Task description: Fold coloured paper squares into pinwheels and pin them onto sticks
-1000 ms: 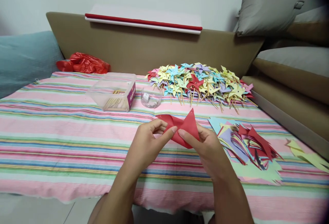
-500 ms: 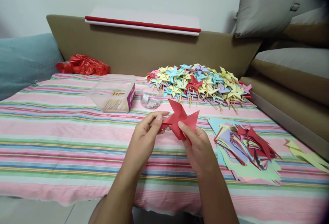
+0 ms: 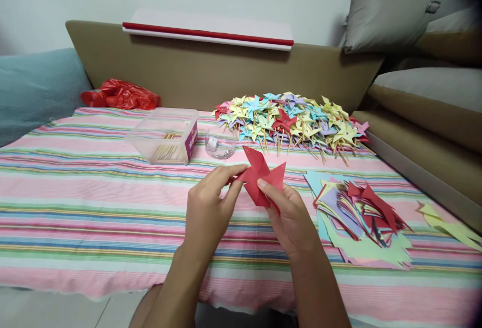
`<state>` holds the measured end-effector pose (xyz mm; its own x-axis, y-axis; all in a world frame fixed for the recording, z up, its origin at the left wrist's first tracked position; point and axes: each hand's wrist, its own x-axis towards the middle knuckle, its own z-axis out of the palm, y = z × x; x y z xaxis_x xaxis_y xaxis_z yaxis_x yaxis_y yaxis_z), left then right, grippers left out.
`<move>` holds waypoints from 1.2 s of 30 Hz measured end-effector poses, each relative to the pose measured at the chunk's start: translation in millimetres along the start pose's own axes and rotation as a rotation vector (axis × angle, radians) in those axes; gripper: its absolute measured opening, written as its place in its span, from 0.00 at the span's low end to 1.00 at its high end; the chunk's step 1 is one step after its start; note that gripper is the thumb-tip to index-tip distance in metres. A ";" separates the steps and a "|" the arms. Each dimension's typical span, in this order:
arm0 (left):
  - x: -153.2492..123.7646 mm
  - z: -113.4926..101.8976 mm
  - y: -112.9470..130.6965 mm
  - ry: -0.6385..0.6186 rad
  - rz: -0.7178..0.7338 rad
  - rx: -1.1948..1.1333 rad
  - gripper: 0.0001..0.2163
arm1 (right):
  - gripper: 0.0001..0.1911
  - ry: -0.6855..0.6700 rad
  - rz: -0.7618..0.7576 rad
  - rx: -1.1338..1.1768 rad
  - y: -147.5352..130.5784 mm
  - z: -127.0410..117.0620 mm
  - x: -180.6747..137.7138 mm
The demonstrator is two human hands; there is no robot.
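Both hands hold a red paper pinwheel (image 3: 259, 176) above the striped cloth, its pointed blades standing up and out. My left hand (image 3: 216, 197) pinches the left blade between thumb and fingertips. With the thumb near the centre and the fingers behind, my right hand (image 3: 288, 210) grips the lower right part of the pinwheel. No stick shows on it. Beyond my hands stand a round clear tub (image 3: 220, 146) with small metallic bits in it and a clear plastic box (image 3: 160, 122) with thin wooden sticks inside.
A heap of colourful pinwheels on sticks (image 3: 284, 121) lies at the back. To the right is a pile of cut coloured paper (image 3: 357, 217), with yellow paper strips (image 3: 448, 225) beyond. A red plastic bag (image 3: 124, 94) sits at the back left; grey cushions (image 3: 391, 11) are stacked right.
My left hand has turned and its fingers now pinch the left blade more closely. The pinwheel and my right hand have shifted slightly left.
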<state>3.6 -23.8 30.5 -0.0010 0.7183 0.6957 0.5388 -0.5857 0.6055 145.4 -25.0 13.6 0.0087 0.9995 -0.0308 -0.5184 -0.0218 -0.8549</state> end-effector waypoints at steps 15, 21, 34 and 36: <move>-0.4 8.0 4.5 -0.021 -0.190 -0.276 0.15 | 0.11 0.093 0.018 0.152 2.4 4.7 3.9; -0.1 23.4 10.4 -0.119 -0.686 -0.776 0.15 | 0.12 0.125 -0.030 0.285 9.6 9.8 8.2; -5.2 38.6 13.7 0.181 -0.812 -0.973 0.12 | 0.16 0.167 -0.180 0.064 22.9 19.8 6.3; -3.6 37.5 14.2 0.195 -0.836 -1.000 0.13 | 0.17 0.141 -0.188 0.045 20.6 19.0 5.7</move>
<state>42.9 -20.6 22.1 -0.1933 0.9806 -0.0328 -0.5348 -0.0773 0.8415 118.5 -19.3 5.7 0.2268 0.9726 0.0518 -0.5336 0.1685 -0.8288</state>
